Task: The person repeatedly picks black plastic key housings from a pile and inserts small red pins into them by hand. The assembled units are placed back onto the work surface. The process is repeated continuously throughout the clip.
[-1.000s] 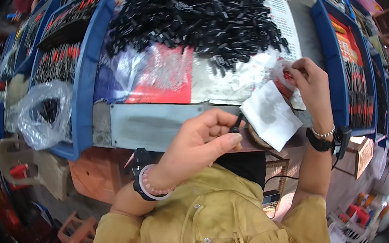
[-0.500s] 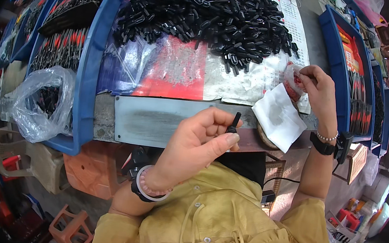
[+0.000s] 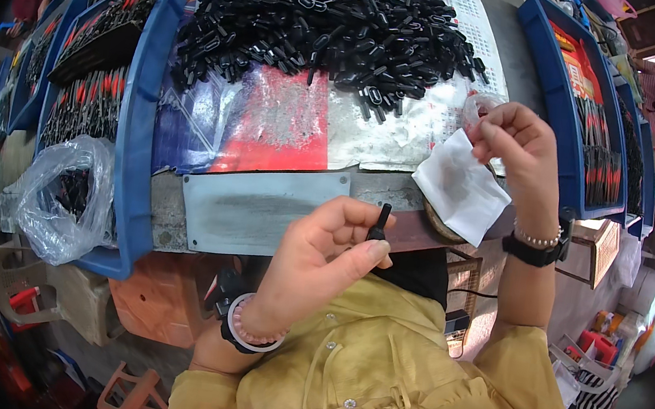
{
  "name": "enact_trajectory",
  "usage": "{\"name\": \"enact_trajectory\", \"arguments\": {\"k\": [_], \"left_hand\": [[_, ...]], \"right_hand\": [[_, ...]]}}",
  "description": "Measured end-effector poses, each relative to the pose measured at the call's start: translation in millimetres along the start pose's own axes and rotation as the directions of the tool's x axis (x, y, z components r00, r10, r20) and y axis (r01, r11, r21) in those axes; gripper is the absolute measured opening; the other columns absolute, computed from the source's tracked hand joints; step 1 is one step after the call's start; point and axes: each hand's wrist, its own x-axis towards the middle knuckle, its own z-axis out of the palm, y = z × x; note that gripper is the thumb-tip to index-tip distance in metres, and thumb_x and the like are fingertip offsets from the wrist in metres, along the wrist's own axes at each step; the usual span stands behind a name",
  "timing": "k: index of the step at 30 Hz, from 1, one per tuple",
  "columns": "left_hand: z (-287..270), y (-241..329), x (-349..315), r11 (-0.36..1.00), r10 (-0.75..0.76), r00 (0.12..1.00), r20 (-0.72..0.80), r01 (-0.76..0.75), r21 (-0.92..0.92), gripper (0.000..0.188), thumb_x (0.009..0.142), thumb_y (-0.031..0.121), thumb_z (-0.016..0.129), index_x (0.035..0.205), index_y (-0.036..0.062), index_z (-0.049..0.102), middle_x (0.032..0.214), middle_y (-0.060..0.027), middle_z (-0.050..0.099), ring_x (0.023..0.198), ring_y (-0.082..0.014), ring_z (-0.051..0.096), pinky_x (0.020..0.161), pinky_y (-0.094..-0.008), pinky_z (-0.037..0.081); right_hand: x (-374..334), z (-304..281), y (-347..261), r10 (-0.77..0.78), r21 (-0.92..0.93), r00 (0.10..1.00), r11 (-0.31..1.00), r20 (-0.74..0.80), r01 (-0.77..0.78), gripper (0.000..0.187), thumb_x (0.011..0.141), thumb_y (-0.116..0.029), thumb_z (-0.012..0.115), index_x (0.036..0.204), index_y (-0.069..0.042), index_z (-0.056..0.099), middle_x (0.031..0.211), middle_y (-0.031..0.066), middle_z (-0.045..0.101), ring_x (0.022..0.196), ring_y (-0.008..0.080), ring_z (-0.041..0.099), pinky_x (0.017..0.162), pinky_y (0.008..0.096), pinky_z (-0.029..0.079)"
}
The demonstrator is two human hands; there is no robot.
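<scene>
My left hand (image 3: 319,257) is in front of the table edge, thumb and fingers closed on a small black plastic part (image 3: 379,225) with a narrow stem pointing up. My right hand (image 3: 520,150) is above a white sheet (image 3: 462,190), its fingertips pinched together. Whatever they hold, if anything, is too small to make out. Just behind those fingertips lies a clear plastic bag (image 3: 478,107), partly covered by the hand. A large heap of black plastic pieces (image 3: 325,24), some with oval openings, is spread across the far part of the table.
Blue trays (image 3: 134,181) of black-and-orange parts stand at the left, one with a clear plastic bag (image 3: 63,196) at its near end. Another blue tray (image 3: 545,100) is at the right. A grey plate (image 3: 262,206) is fixed along the table's front edge.
My right hand has drawn back from the bag of red bits toward me, still pinched. My left hand keeps the black part, slightly lower in view. The whole view has shifted a little.
</scene>
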Motion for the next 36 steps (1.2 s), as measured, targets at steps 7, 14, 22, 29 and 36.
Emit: {"name": "enact_trajectory", "arguments": {"k": [7, 14, 22, 29, 36], "left_hand": [[5.9, -0.8, 4.5, 1.0, -0.015, 0.999, 0.051, 0.015, -0.001, 0.028, 0.094, 0.005, 0.057, 0.119, -0.0056, 0.05, 0.101, -0.0068, 0.061, 0.09, -0.0096, 0.061, 0.079, -0.0214, 0.049], [4.9, -0.5, 3.2, 1.0, -0.026, 0.998, 0.053, 0.025, 0.013, 0.027, 0.094, 0.005, 0.057, 0.118, -0.0059, 0.05, 0.099, -0.006, 0.061, 0.088, -0.0091, 0.06, 0.079, -0.0214, 0.048], [4.4, -4.6, 4.4, 0.999, -0.033, 0.998, 0.045, 0.033, 0.008, 0.026, 0.093, 0.003, 0.056, 0.118, -0.0066, 0.051, 0.099, -0.0064, 0.061, 0.088, -0.0089, 0.059, 0.08, -0.0229, 0.048], [7.9, -8.0, 7.5, 0.998, -0.061, 0.997, 0.053, 0.06, 0.017, 0.026, 0.093, 0.001, 0.056, 0.117, -0.0069, 0.05, 0.1, -0.0071, 0.061, 0.088, -0.0093, 0.06, 0.08, -0.0234, 0.048], [7.1, -10.7, 7.1, 0.998, -0.067, 0.997, 0.042, 0.068, -0.002, 0.027, 0.093, 0.001, 0.056, 0.118, -0.0069, 0.05, 0.1, -0.0072, 0.062, 0.089, -0.0092, 0.06, 0.081, -0.023, 0.048]], "right_hand": [[-24.3, 39.6, -0.5, 0.138, 0.492, 0.936, 0.821, 0.322, -0.291, 0.008, 0.088, -0.001, 0.062, 0.095, 0.003, 0.06, 0.087, 0.0116, 0.066, 0.068, 0.0107, 0.063, 0.059, 0.0221, 0.052], [-27.1, 37.6, 8.7, 0.191, 0.551, 0.948, 0.777, 0.255, -0.305, 0.015, 0.089, -0.004, 0.062, 0.103, 0.002, 0.06, 0.086, 0.011, 0.063, 0.065, 0.0098, 0.061, 0.057, 0.0214, 0.051], [-0.3, -31.1, 18.6, 0.083, 0.336, 0.989, 0.941, -0.121, -0.038, 0.019, 0.093, -0.005, 0.057, 0.108, 0.006, 0.061, 0.087, 0.0081, 0.065, 0.068, 0.0082, 0.06, 0.061, 0.0201, 0.051], [5.2, -49.0, 22.5, 0.089, 0.141, 0.977, 0.988, -0.193, -0.062, 0.019, 0.094, -0.008, 0.058, 0.108, 0.005, 0.062, 0.083, 0.0066, 0.065, 0.068, 0.0094, 0.064, 0.06, 0.019, 0.053], [9.1, -47.0, 22.2, 0.11, 0.121, 0.98, 0.989, -0.167, -0.09, 0.015, 0.094, -0.013, 0.06, 0.097, 0.001, 0.061, 0.083, 0.0054, 0.066, 0.068, 0.0072, 0.062, 0.061, 0.0194, 0.051]]}}
